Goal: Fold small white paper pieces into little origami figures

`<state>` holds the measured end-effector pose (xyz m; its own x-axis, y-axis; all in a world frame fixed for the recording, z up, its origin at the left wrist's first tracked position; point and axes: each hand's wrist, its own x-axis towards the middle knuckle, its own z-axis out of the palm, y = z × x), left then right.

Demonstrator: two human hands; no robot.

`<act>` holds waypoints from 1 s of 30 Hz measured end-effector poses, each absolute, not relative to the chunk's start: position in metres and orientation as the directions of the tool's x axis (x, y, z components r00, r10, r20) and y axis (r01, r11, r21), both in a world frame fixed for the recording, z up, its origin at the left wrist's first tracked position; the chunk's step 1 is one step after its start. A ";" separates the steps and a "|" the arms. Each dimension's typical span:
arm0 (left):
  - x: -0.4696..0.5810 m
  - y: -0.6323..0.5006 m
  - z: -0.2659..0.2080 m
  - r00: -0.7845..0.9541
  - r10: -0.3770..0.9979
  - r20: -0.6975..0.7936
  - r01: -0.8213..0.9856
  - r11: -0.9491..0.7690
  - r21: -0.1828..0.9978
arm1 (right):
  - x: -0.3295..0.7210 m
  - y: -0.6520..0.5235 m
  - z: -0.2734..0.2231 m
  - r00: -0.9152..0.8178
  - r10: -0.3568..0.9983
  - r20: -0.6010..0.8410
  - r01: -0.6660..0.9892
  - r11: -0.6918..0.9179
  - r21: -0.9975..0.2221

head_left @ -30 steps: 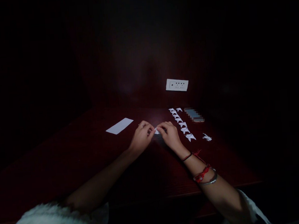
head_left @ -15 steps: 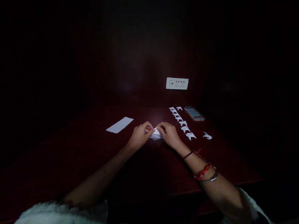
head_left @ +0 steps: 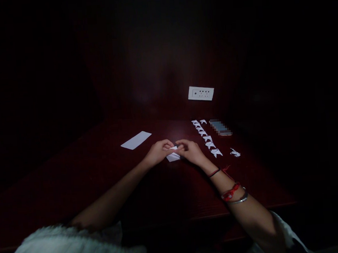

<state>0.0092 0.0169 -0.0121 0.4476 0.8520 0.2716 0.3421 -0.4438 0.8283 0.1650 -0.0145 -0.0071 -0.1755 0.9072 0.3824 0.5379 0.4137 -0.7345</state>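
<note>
Between my two hands is a small piece of folded white paper [head_left: 172,157], held just above or on the dark red table [head_left: 150,189]. My left hand [head_left: 158,152] pinches its left side, with the thumb on the near face. From the right, my right hand [head_left: 190,152] closes its thumb and fingers on the upper right part. Some fingertips are hidden behind the paper. To the right of my hands runs a row of several small folded white paper pieces [head_left: 208,140]. A flat white paper strip [head_left: 136,140] lies to the left.
A phone [head_left: 220,127], blurred out, lies beyond the row. One folded piece [head_left: 203,121] sits beside the row's far end, and a crumpled white scrap [head_left: 235,152] lies to its right. A white socket plate [head_left: 201,93] is on the dark wall behind.
The folded paper has turned and tilted between my hands, and its lower flap now points down to the left. My right hand has shifted its grip slightly.
</note>
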 end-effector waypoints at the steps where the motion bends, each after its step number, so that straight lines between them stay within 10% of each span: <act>1: 0.010 0.017 -0.012 0.449 0.852 0.269 0.332 -0.439 0.835 | 0.165 -0.013 -0.009 -0.181 0.913 0.367 0.523 0.405 -0.750; 12: 0.012 0.013 -0.008 0.472 0.836 0.279 0.351 -0.468 0.811 | 0.166 -0.007 -0.012 -0.195 0.917 0.347 0.456 0.398 -0.796; 30: 0.008 0.006 0.004 0.420 0.811 0.408 0.479 -0.579 0.659 | 0.168 -0.019 0.003 -0.169 0.825 0.540 0.675 0.496 -0.546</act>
<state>0.0076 0.0065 0.0036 0.4196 0.8110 0.4077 0.4790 -0.5794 0.6594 0.1676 -0.0194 0.0032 -0.1686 0.8246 0.5400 0.6749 0.4959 -0.5464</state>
